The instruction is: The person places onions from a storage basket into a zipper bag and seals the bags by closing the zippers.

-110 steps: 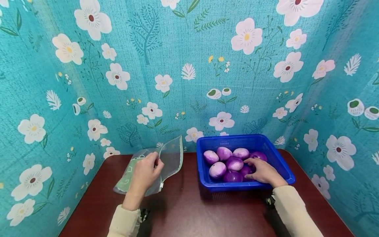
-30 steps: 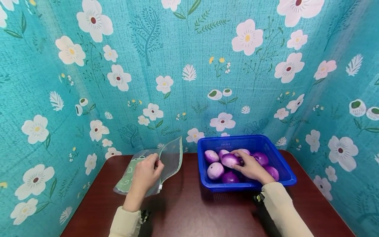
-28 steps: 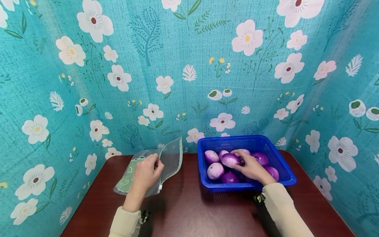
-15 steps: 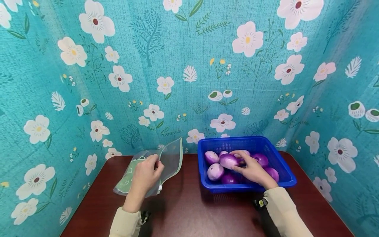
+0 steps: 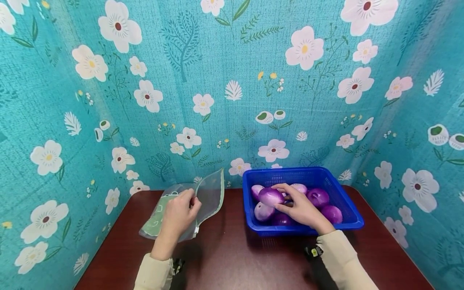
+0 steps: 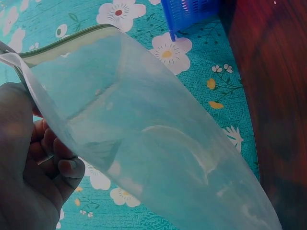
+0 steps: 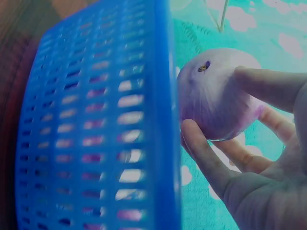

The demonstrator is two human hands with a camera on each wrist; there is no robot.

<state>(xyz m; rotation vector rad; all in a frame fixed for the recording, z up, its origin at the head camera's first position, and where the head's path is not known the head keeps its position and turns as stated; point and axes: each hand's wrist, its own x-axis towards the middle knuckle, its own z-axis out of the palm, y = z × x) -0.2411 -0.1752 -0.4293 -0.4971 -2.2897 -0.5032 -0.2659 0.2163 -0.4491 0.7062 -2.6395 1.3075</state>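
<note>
The right hand [image 5: 301,208] curls its fingers round an onion [image 5: 270,197] over the basket [image 5: 290,229]; at nine o'clock, the left hand [image 5: 179,212] pinches a bag [image 5: 212,197].

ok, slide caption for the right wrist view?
Right hand gripping a purple onion, seen past the rim of a perforated blue basket, with floral cloth behind.

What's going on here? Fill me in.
A person's right hand grips a purple onion above other onions in a blue basket. The left hand holds a see-through zip bag near its open mouth, to the left of the basket on a dark red table. No onion shows inside the bag.
</note>
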